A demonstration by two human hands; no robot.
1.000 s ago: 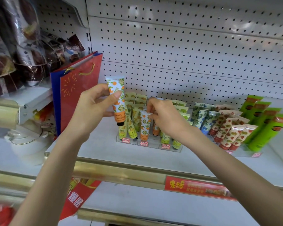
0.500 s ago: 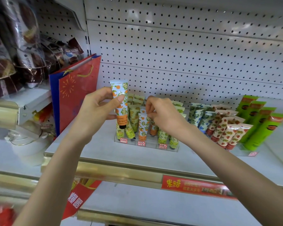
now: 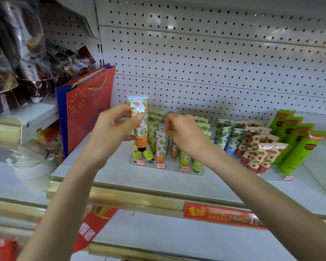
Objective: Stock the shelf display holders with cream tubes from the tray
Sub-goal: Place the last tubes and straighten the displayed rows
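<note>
Head view: the left hand (image 3: 111, 132) grips an orange-print cream tube (image 3: 138, 117) upright, cap down, above the left end of the clear holder (image 3: 169, 166), which sits toward the back left of the shelf (image 3: 120, 176). The right hand (image 3: 183, 136) pinches the crimped top of a standing tube (image 3: 161, 146) in the holder's middle row. The cream tube looks light, soft-walled and slick. It is best held mid-body, thumb opposite fingers, squeezed gently.

Both arms are bare, with left forearm (image 3: 64, 204) and right forearm (image 3: 262, 194) uncovered to the frame's edge. The thumbnail on the left hand (image 3: 111, 132) is short and plain.
</note>
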